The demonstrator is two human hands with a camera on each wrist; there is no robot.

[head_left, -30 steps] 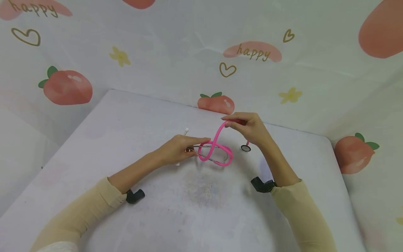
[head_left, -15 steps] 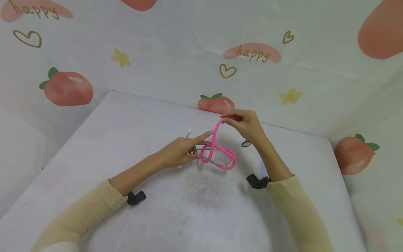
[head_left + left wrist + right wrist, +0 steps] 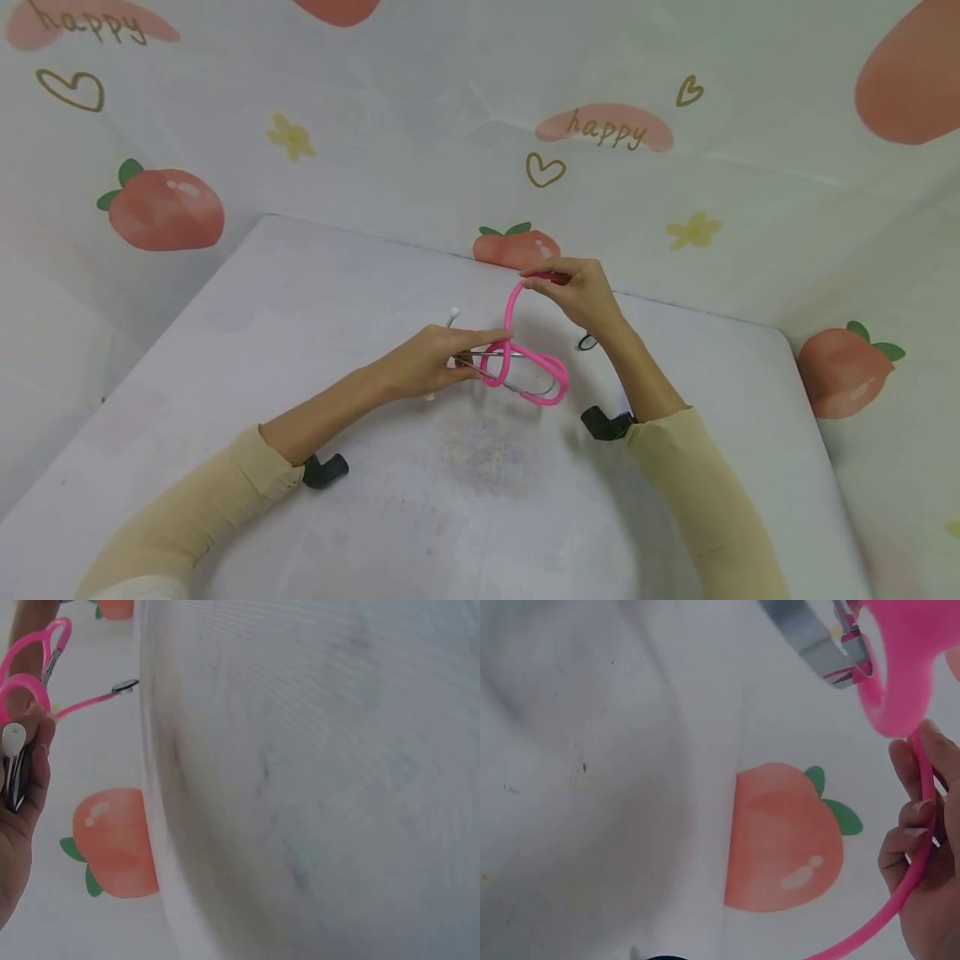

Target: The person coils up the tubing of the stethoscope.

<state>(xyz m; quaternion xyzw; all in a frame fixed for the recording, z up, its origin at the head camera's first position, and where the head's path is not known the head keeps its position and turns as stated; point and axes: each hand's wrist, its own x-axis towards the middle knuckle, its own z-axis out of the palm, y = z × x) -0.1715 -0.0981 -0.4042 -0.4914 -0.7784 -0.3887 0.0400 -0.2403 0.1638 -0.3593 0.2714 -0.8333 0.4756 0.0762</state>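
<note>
A pink stethoscope (image 3: pixel 509 313) is held between both hands above the table. My left hand (image 3: pixel 426 360) grips its metal ear tubes, and the index finger lies along the looped pink tubing. A white ear tip (image 3: pixel 453 312) sticks out beyond the hand; in the left wrist view an ear tip (image 3: pixel 13 739) shows close up. Higher and to the right, my right hand (image 3: pixel 588 293) pinches the tubing, which also runs along the fingers in the right wrist view. The round chest piece (image 3: pixel 587 342) dangles below, partly hidden by the right wrist.
The white table (image 3: pixel 480 517) carries faint stains, and its back edge meets a fabric wall (image 3: pixel 420 108) printed with peaches, hearts and flowers. Black angled wrist mounts, one at the left cuff (image 3: pixel 325 472) and one at the right (image 3: pixel 606 423), hang under the forearms.
My right hand has shifted slightly left and up with the tubing. The left index finger rose, then came down onto the tubing. The chest piece has slipped partly behind the right wrist.
</note>
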